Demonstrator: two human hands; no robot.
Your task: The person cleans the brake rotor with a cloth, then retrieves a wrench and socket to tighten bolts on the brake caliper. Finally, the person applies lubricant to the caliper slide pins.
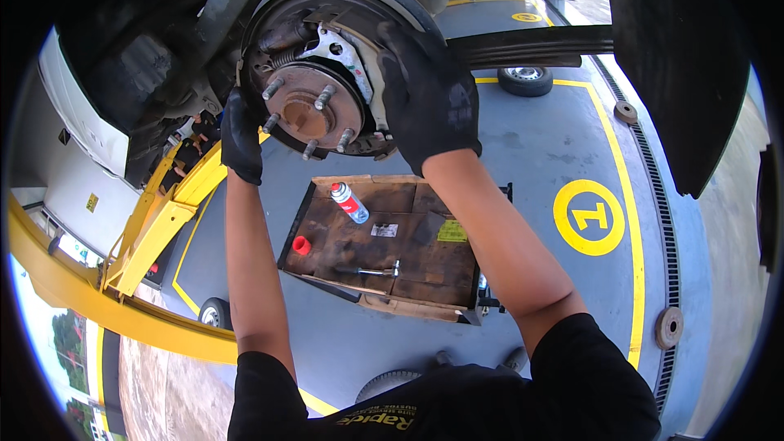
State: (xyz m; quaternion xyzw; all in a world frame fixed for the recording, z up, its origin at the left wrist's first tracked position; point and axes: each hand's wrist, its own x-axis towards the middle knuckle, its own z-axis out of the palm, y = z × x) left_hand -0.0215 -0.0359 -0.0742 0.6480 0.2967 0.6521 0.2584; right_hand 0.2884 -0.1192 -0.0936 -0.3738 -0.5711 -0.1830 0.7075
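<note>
Under a raised vehicle, an open drum brake faces me, its rusty wheel hub point(304, 114) bearing several studs. Behind the hub is the dark backing plate point(273, 12), with a coil spring near the upper left. A bare metal lever plate point(339, 53) lies against the pale brake shoe point(371, 73) on the right side. My right hand point(433, 98), in a black glove, is closed over that shoe's outer edge. My left hand point(242, 139), also gloved, is curled at the left edge of the brake; its fingertips and what they grip are partly hidden.
Below stands a cardboard-lined tray point(335, 233) with a spray can point(349, 202), a red cap point(301, 245) and a ratchet wrench point(371, 270). Leaf springs point(531, 45) extend right of the brake. A yellow lift arm point(175, 196) crosses the left. A wheel point(525, 80) lies on the floor.
</note>
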